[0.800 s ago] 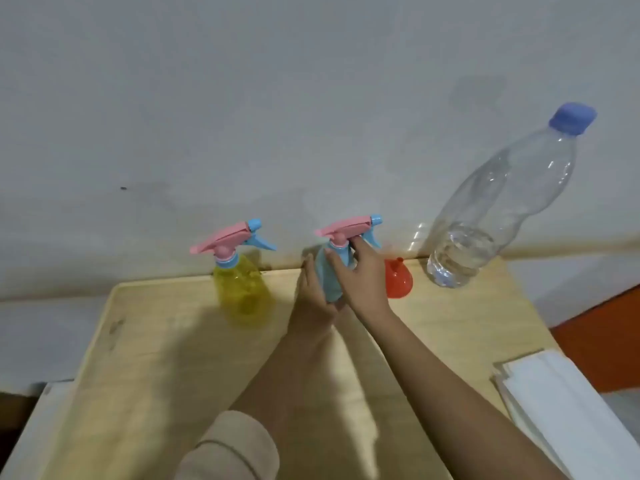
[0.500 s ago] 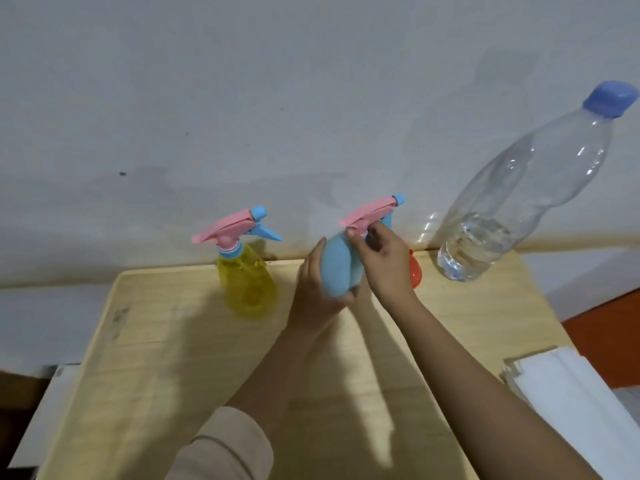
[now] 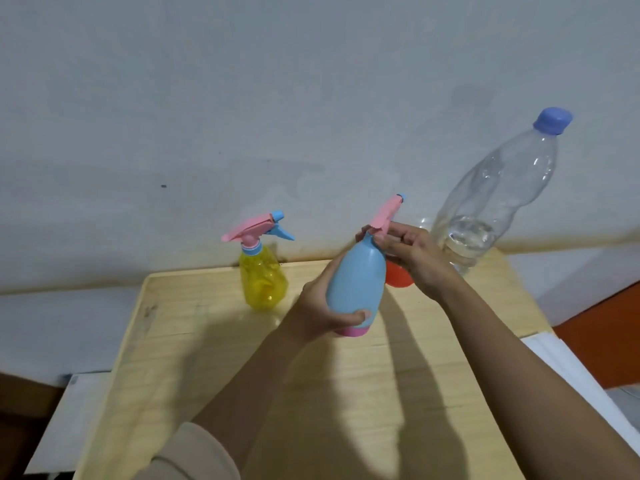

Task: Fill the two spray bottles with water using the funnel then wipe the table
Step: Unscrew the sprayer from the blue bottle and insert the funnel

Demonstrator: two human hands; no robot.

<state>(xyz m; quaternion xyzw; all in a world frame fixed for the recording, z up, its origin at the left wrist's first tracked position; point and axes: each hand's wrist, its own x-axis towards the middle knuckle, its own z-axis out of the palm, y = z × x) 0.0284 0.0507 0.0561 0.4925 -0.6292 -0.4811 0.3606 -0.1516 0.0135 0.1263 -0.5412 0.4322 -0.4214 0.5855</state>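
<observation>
My left hand [image 3: 320, 308] grips the body of the blue spray bottle [image 3: 356, 282], which is lifted off the wooden table [image 3: 194, 341] and tilted. My right hand [image 3: 412, 252] pinches the bottle's neck just below its pink spray head [image 3: 386, 213]. A yellow spray bottle [image 3: 263, 277] with a pink and blue head stands upright at the back of the table. The red funnel [image 3: 398, 278] lies behind the blue bottle, mostly hidden by it and my right hand. A tall clear water bottle [image 3: 491, 202] with a blue cap stands at the back right, holding a little water.
A pale wall runs right behind the table's far edge. White folded paper or cloth [image 3: 568, 379] lies at the table's right edge. A white surface [image 3: 69, 410] sits lower on the left, and an orange-red floor patch [image 3: 602, 344] shows on the right.
The blue spray bottle has been lifted from the table's back edge and brought nearer and higher. My left hand now wraps its body while my right stays at the neck.
</observation>
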